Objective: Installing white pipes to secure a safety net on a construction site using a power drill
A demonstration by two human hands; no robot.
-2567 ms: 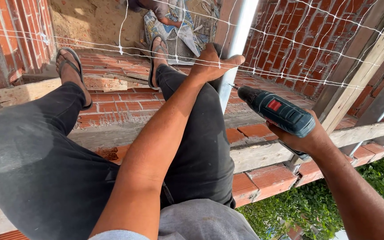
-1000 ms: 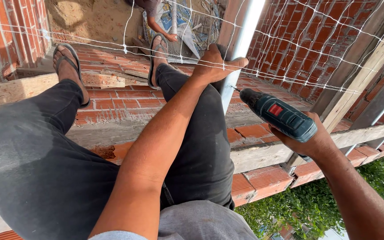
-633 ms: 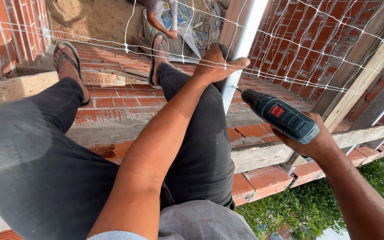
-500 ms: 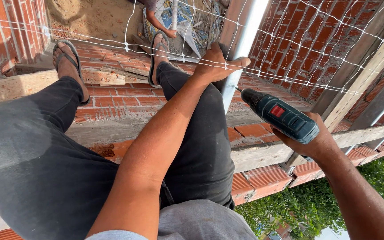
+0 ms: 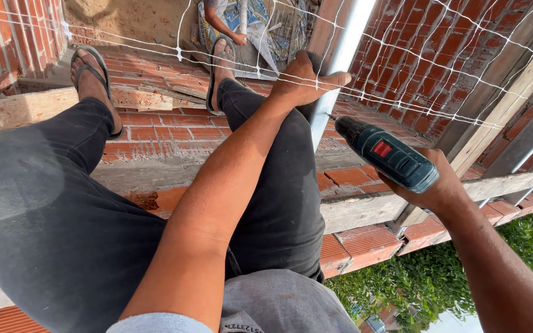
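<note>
Head view, person seated on a brick wall top (image 5: 174, 132), legs in dark trousers stretched fwd, feet in flip-flops. Left hand (image 5: 306, 80) is wrapped around a slanted metal post (image 5: 340, 61), fingers curled behind it, thumb lying along its right side; grip closed on the post. Right hand (image 5: 430, 185) is closed around the handle of a dark teal cordless drill (image 5: 387, 154) w/ a red switch patch, bit tip pointing up-left, just beside the post below the left hand; whether bit touches post cannot be told. White net (image 5: 439, 55) of cord spans the upper field, passing in front of the post & over the brick wall at right. Wooden plank (image 5: 365, 209) edges the brick ledge under the drill. A second person's hand (image 5: 239, 38) shows at top centre, apart from the work. Vs. 0.5 s ago: both hands & the drill sit in almost the same places; vs. 2.6 s ago the drill has moved closer to the post, its bit tip now nearer the metal
</note>
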